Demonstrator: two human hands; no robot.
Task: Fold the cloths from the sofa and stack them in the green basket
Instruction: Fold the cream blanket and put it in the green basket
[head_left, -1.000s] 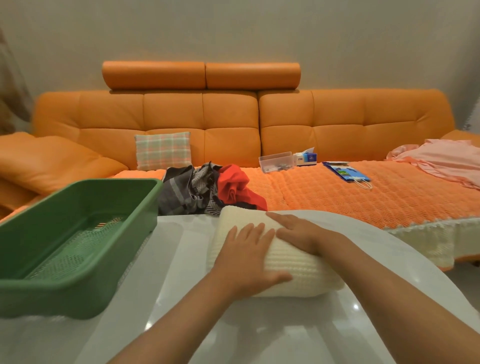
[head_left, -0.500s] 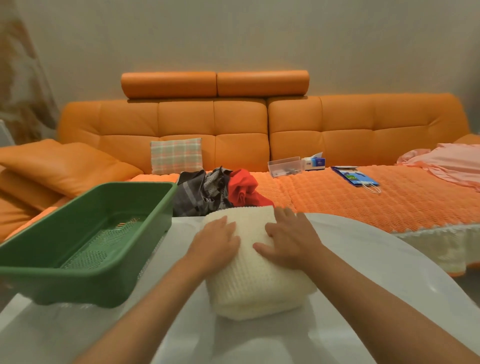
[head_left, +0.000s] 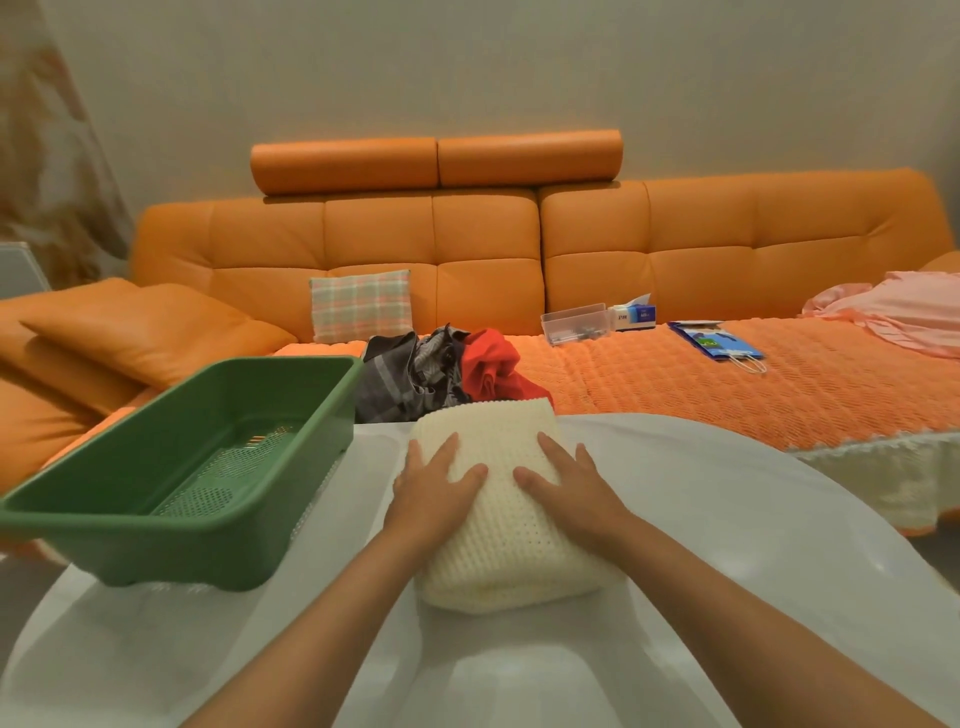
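Observation:
A folded cream knitted cloth (head_left: 506, 551) lies on the white round table (head_left: 727, 545) in front of me. My left hand (head_left: 434, 491) rests flat on its left half and my right hand (head_left: 569, 488) rests flat on its right half, fingers straight. The green basket (head_left: 171, 535) stands on the table to the left, with nothing in it. On the sofa seat behind lie a grey patterned cloth (head_left: 402, 382) and a red cloth (head_left: 491, 366) in a heap.
The orange sofa (head_left: 467, 249) spans the back, with a plaid cushion (head_left: 361, 305), a clear plastic box (head_left: 574, 322), a tissue box (head_left: 634, 313), a blue paper bag (head_left: 714, 340) and a pink cloth (head_left: 893, 312) at far right.
Both hands have slid apart to lie side by side on the cream cloth, pressing it flat. The camera has shifted, so the basket sits further right in view.

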